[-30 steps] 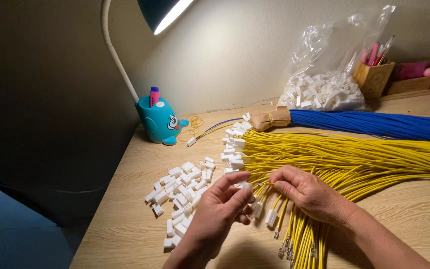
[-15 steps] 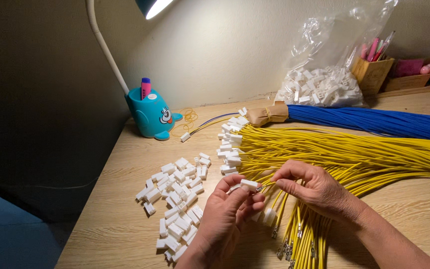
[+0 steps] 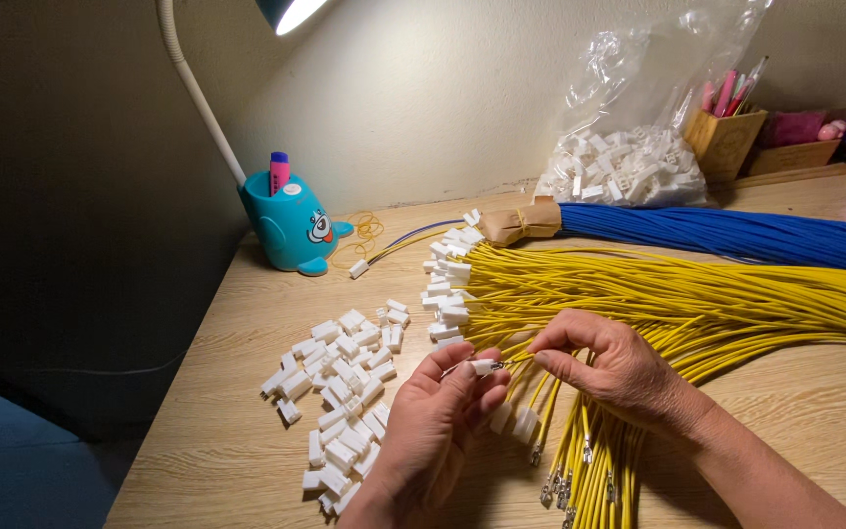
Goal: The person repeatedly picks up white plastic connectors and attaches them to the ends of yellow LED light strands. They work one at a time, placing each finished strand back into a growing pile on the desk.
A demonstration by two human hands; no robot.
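While the left hand (image 3: 438,416) pinches a small white plastic connector (image 3: 483,366) at its fingertips, turned toward the other hand, the right hand (image 3: 611,367) pinches a yellow wire (image 3: 519,360) and lines its end up with that housing. Below them, metal terminals (image 3: 580,480) fan out on the wooden desk (image 3: 795,392), within easy reach. Left of the hands lies a loose heap of white connectors (image 3: 340,392). Farther on, finished yellow wires (image 3: 697,294) lie bundled, then the blue wire bundle (image 3: 727,233), a teal pen holder (image 3: 291,225) and a bag of connectors (image 3: 629,162).
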